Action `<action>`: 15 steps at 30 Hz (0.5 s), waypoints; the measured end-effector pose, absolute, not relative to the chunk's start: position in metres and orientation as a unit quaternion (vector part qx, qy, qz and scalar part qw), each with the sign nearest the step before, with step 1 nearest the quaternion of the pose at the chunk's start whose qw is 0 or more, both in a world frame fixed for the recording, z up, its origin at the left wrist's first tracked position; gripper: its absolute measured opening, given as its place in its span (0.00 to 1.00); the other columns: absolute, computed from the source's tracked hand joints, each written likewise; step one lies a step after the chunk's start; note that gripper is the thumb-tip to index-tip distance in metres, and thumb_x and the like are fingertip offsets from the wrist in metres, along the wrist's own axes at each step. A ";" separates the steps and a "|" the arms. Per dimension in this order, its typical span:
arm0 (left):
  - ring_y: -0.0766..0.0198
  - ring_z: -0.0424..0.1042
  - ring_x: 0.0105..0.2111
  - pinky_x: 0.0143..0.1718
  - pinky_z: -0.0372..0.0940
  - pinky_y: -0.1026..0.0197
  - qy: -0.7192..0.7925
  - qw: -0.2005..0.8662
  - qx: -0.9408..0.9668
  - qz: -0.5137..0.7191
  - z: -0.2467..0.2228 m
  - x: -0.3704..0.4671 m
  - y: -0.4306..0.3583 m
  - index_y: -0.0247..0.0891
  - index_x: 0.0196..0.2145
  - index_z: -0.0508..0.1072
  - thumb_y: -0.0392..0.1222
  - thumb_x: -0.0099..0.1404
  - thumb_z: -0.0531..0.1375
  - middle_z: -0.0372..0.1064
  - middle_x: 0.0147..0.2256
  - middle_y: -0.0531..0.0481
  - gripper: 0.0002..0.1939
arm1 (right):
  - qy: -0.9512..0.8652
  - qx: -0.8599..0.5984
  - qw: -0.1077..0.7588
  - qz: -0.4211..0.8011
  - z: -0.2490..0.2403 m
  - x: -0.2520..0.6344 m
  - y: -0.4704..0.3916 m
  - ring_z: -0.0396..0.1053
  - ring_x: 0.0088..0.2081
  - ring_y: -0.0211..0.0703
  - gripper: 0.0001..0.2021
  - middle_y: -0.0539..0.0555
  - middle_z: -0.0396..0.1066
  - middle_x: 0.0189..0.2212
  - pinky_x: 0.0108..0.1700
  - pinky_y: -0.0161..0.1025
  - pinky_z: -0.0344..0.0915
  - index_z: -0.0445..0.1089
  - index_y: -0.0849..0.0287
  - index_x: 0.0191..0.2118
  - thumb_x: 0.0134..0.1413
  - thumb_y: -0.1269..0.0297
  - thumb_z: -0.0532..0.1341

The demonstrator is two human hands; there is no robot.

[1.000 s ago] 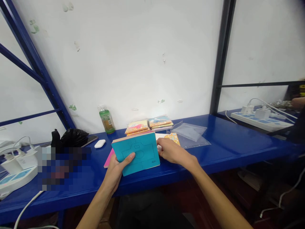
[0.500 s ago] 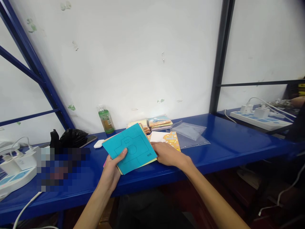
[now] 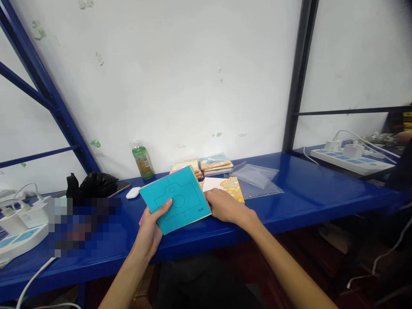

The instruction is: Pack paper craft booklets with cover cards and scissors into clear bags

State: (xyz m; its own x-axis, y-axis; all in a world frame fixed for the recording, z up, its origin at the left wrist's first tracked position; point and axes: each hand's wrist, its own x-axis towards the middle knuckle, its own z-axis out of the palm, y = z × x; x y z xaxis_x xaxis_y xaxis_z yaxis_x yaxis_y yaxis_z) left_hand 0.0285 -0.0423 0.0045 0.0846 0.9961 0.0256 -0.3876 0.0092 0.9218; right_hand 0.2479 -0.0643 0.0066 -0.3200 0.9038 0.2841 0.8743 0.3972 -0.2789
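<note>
A stack of coloured paper sheets is held above the front of the blue table. Its top sheet is turquoise, with a camera outline printed on it, and pink and yellow edges peek out behind. My left hand grips the lower left side, thumb on top and fingers hidden underneath. At the right edge, my right hand is closed with its fingertips behind the sheets, pinching that edge. Just beyond it lies an orange and white patterned booklet, partly covered by the hand.
Packs of paper lie near the wall, with clear plastic sleeves beside them. A green bottle, white case, phone and black bag stand left. Power strips with cables sit at both sides.
The sheets in the stack are slightly more squared up, with less yellow showing along the lower right edge. Both hands keep nearly the same place.
</note>
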 end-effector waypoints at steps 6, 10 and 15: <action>0.43 0.78 0.49 0.47 0.77 0.46 0.363 0.611 0.414 0.568 0.004 0.029 -0.044 0.36 0.55 0.75 0.34 0.60 0.69 0.77 0.52 0.38 0.24 | -0.813 -0.547 0.197 0.036 0.009 0.247 -0.066 0.70 0.34 0.44 0.07 0.57 0.77 0.34 0.33 0.38 0.50 0.71 0.58 0.31 0.57 0.71 0.57; 0.44 0.78 0.49 0.47 0.77 0.46 0.366 0.612 0.409 0.570 0.005 0.029 -0.044 0.36 0.55 0.75 0.34 0.60 0.69 0.78 0.52 0.39 0.25 | -0.815 -0.546 0.192 0.035 0.009 0.247 -0.066 0.70 0.35 0.45 0.06 0.57 0.77 0.35 0.33 0.38 0.50 0.72 0.58 0.32 0.57 0.71 0.57; 0.44 0.78 0.49 0.48 0.77 0.47 0.373 0.610 0.405 0.570 0.005 0.029 -0.045 0.36 0.55 0.75 0.34 0.58 0.70 0.78 0.52 0.39 0.26 | -0.817 -0.544 0.186 0.031 0.007 0.247 -0.065 0.71 0.36 0.46 0.07 0.58 0.78 0.36 0.34 0.38 0.51 0.72 0.58 0.33 0.57 0.71 0.57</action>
